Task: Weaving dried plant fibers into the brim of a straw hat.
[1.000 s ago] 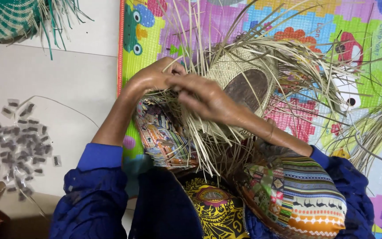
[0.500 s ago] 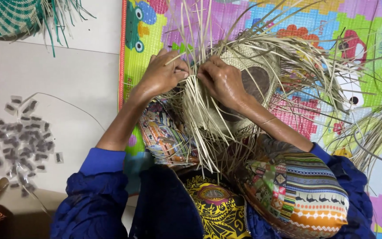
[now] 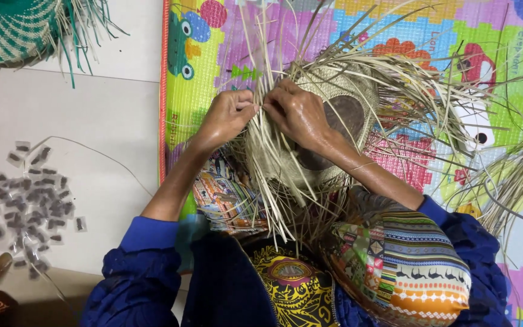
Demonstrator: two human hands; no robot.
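While the view looks straight down at the lap, the scene runs left to right as follows.

Far left: a green-and-cream striped woven basket with loose green fringe (image 3: pixel 13 30) lies on the pale floor at the top corner; below it, a scatter of small clear packets with dark contents (image 3: pixel 22 203) lies well apart from the hands.

Left arm: the blue sleeve is pushed up, the bare forearm rising from lower left towards the work.

Left hand (image 3: pixel 228 115): curled, knuckles up, fingers pressed together and pinching pale straw strands at the weave's near edge.

Right hand (image 3: pixel 298 112): just beside the left, nearly touching it, palm down on the weave, fingertips closed on the same bunch of strands.

Right arm: the forearm slants down to the right across the work.

Work piece: a half-woven round hat of pale dry straw with a dark centre (image 3: pixel 340 121) rests on the person's patterned knees, loose strands fanning out all round.

Beneath: a bright multicoloured cartoon-printed play mat (image 3: pixel 431 36) covers the floor at right.
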